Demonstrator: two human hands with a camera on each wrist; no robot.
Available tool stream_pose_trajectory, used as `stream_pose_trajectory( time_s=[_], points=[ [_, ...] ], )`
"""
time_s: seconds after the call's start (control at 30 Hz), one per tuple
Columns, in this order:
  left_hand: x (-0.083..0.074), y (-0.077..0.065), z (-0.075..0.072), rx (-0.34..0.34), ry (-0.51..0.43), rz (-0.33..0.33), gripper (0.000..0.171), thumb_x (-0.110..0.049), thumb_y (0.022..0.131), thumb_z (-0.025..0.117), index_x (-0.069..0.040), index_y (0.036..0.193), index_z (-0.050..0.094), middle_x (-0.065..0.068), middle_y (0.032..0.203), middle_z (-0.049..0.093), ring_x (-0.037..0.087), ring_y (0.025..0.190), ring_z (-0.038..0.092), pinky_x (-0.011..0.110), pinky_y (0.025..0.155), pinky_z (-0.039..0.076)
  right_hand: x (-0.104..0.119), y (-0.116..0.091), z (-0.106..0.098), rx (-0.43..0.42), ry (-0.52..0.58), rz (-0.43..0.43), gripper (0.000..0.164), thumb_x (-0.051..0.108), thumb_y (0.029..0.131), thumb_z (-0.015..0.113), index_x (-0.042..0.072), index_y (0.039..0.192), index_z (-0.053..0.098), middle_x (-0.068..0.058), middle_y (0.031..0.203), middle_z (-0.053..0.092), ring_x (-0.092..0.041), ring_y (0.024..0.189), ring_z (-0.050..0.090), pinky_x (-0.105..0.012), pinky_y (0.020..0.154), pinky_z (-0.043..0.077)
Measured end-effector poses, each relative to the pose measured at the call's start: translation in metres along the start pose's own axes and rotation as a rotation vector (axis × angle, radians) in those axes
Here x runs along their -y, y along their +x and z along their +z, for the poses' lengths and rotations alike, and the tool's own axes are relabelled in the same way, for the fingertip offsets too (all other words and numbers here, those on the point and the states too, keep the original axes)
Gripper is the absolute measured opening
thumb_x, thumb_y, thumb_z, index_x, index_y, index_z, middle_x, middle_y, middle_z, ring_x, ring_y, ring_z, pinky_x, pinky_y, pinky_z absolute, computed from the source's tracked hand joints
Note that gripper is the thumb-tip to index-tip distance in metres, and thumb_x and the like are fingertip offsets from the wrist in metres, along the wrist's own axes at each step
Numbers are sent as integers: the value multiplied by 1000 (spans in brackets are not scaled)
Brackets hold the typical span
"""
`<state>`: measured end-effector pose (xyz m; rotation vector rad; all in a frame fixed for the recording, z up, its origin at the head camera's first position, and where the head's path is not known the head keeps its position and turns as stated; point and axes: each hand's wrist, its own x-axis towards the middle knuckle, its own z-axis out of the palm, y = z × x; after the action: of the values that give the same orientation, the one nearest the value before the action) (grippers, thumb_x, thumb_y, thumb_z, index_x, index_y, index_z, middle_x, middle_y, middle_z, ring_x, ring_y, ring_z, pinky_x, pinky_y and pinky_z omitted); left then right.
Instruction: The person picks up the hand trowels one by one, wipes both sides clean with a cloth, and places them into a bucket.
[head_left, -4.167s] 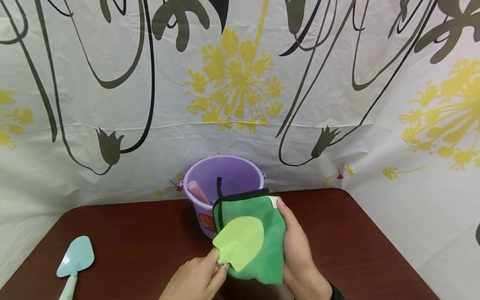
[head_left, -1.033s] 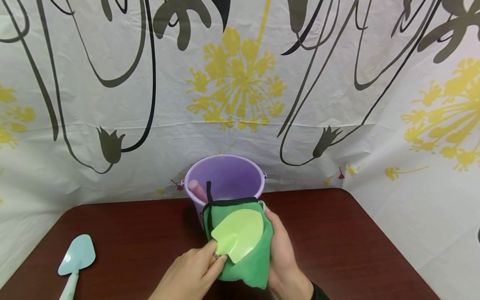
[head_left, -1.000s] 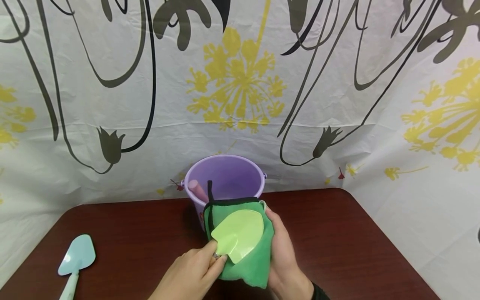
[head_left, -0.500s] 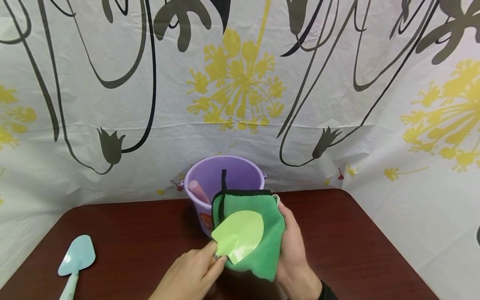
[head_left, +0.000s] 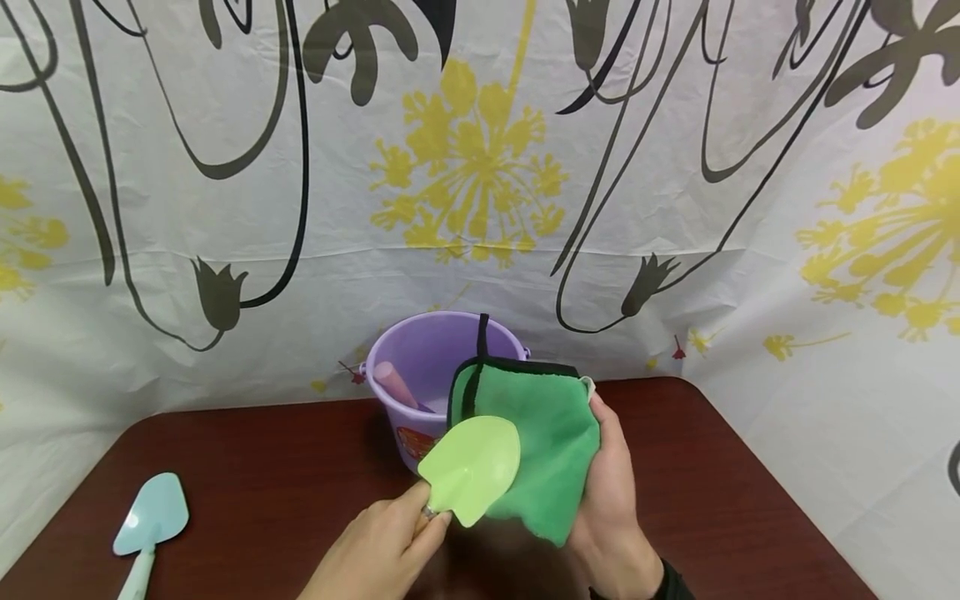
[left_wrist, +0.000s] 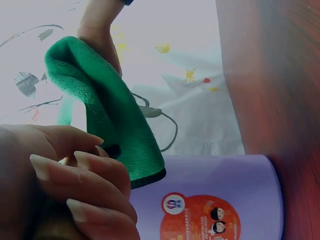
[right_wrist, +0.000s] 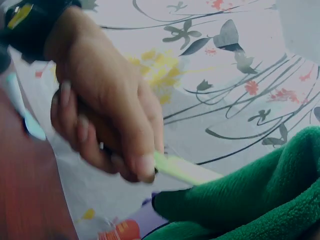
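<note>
Gripped in my left hand (head_left: pixel 378 542), a light green shovel (head_left: pixel 476 467) has its blade pointing up and to the right. My right hand (head_left: pixel 615 508) holds a green cloth (head_left: pixel 547 425) with black edging and a black loop, its fingers mostly hidden behind the fabric. The cloth lies behind the blade, touching or very near it. In the right wrist view, the left hand (right_wrist: pixel 110 100) curls round a dark brown handle, and the blade edge (right_wrist: pixel 187 170) meets the cloth. The left wrist view shows the cloth (left_wrist: pixel 120 120) hanging in folds past the left fingers.
Behind the cloth a purple bucket (head_left: pixel 435 350) with a red sticker stands on the dark red table (head_left: pixel 285 475). A pink handle (head_left: pixel 393 383) leans inside it. At the left lies a light blue shovel (head_left: pixel 155 512). A patterned white sheet (head_left: pixel 337 208) hangs behind the table.
The right hand has carried the cloth right and upward across the back of the shovel blade, after being lower and further left one second ago. The left hand and shovel have barely moved.
</note>
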<state>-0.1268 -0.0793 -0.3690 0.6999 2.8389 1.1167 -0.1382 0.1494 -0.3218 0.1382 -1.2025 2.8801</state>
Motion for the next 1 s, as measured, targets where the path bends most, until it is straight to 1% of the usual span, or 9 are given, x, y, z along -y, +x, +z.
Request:
stream_pose_trajectory(
  time_s=[0.2,0.3,0.43,0.5,0.6,0.7,0.8,0.9,1.0],
  points=[
    [-3,-2,-5,24,-106,-52,25,-32,98,62,-20,80,48,-14,60,34,-2,53,28,18,50,29,-6,-4,2,-16,-238,-137,35,45,110,30,22,120,54,11,109,62,-5,100,62,-25,93,53],
    [-4,-2,-5,21,-124,-56,25,-31,98,62,-20,80,49,-14,60,35,-3,54,30,18,51,30,-8,-7,4,-47,-329,-179,38,43,110,31,17,119,57,8,107,62,-7,98,62,-26,92,54],
    [-5,-1,-4,10,-125,-52,25,-30,97,63,-20,79,49,-14,61,35,-3,55,31,19,52,32,-9,-8,6,-126,-508,-275,42,38,111,33,11,100,64,4,86,65,-9,78,64,-28,76,56],
    [-5,0,-4,7,-127,-50,25,-30,97,63,-20,79,49,-14,61,35,-3,55,31,19,52,32,-11,-10,8,-145,-593,-335,45,34,110,35,8,92,67,2,75,66,-11,67,65,-30,67,56],
    [-6,0,-4,-1,-122,-48,26,-29,97,63,-20,78,48,-14,61,36,-4,55,31,19,52,33,-14,-12,8,-104,-659,-412,46,28,111,36,4,89,69,-2,70,68,-14,58,66,-32,61,56],
    [-7,0,-4,-10,-117,-51,27,-30,97,63,-20,77,48,-14,61,36,-4,55,32,18,52,33,-17,-14,8,-52,-694,-462,45,22,111,36,0,93,70,-3,71,69,-15,57,66,-33,59,56],
    [-8,1,-3,-10,-128,-59,27,-30,97,63,-20,77,48,-14,60,36,-4,54,32,19,52,33,-20,-14,8,-25,-739,-517,40,16,109,39,-1,93,72,-4,72,69,-12,56,65,-31,56,55],
    [-9,2,-3,-12,-133,-75,26,-30,96,64,-20,77,49,-14,59,36,-3,54,33,19,51,33,-24,-13,6,54,-838,-670,32,2,105,43,-1,94,72,-7,76,69,-7,62,64,-26,56,54],
    [-10,2,-4,-10,-139,-89,26,-30,96,65,-20,77,50,-13,59,36,-3,52,33,19,50,31,-28,-12,6,141,-947,-853,28,-9,97,48,-1,106,74,-15,97,75,-11,87,73,-22,77,58]
  ],
)
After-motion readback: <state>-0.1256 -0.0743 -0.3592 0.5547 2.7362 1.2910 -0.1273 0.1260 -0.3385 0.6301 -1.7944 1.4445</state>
